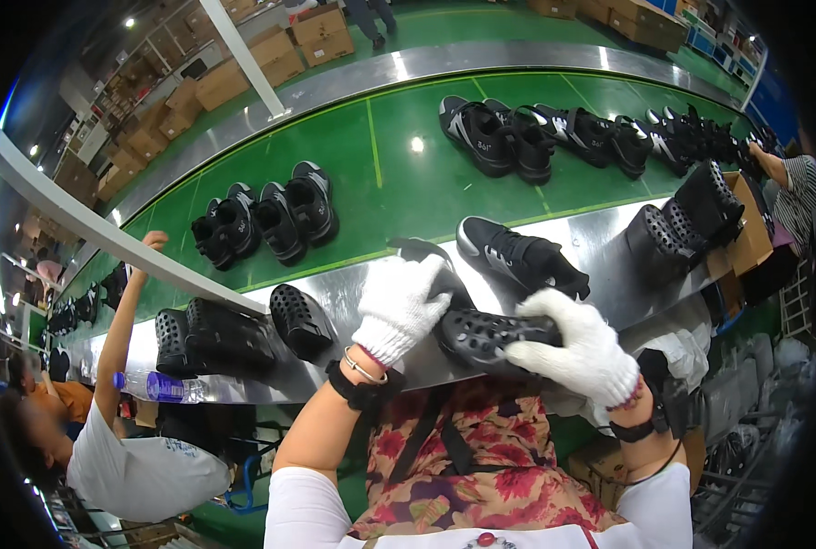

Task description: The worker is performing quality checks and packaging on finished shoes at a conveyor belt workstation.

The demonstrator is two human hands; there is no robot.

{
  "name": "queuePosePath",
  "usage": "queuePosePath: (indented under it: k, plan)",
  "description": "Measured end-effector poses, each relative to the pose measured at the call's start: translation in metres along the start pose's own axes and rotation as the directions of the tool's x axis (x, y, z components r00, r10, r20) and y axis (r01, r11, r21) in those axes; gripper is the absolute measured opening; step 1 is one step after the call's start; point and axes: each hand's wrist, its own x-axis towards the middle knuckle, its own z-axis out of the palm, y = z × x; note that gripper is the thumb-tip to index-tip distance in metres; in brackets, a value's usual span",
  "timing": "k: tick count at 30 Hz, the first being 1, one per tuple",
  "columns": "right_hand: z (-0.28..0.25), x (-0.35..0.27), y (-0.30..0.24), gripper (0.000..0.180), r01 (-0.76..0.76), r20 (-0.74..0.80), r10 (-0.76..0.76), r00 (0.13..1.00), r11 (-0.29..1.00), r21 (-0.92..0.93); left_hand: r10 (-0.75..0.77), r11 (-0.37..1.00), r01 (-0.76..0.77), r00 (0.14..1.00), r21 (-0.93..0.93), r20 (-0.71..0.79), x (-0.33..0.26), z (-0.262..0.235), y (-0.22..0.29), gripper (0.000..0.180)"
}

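Note:
My left hand (399,306), in a white knitted glove, is closed on a black shoe (456,285) whose toe points away from me; the glove covers much of it. In my right hand (577,348), also gloved, is a black shoe-shaped piece (474,335) dotted with holes or studs. Its far end meets the near end of the shoe; I cannot tell whether one sits inside the other. Just beyond my hands a black sneaker (518,256) with grey trim rests on the metal ledge (600,240). Left of my left hand stands another dotted black piece (300,318).
Sneakers in pairs stand on the green conveyor belt (385,197). More dotted pieces (172,340) and a plastic bottle (159,386) line the ledge at left. A pale metal post (124,224) crosses the left side. A co-worker (134,467) reaches over the belt; another person (797,197) is at right, near a carton (746,224).

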Motion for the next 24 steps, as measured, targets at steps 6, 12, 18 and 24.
queuePosePath:
  k: [6, 12, 18, 24]
  plan:
    - [0.059, 0.069, 0.02, 0.042, 0.204, -0.045, -0.227, 0.973, 0.933, -0.297, 0.037, 0.968, -0.047, 0.998, -0.246, -0.048, -0.001, 0.009, -0.006, 0.019]
    - [0.057, 0.08, 0.017, 0.066, 0.134, 0.112, -0.125, 0.986, 0.988, -0.077, -0.078, 0.947, 0.062, 0.996, -0.315, -0.037, -0.018, 0.009, -0.029, 0.022]
    - [0.086, 0.113, 0.059, 0.069, 0.096, 0.02, -0.094, 0.995, 0.971, -0.217, -0.011, 0.922, -0.009, 0.999, -0.386, -0.051, -0.013, 0.014, -0.017, 0.021]
    - [0.09, 0.108, 0.045, 0.049, 0.124, -0.007, -0.131, 0.991, 0.957, -0.263, -0.008, 0.97, -0.028, 0.99, -0.243, -0.143, -0.03, 0.024, -0.004, 0.025]
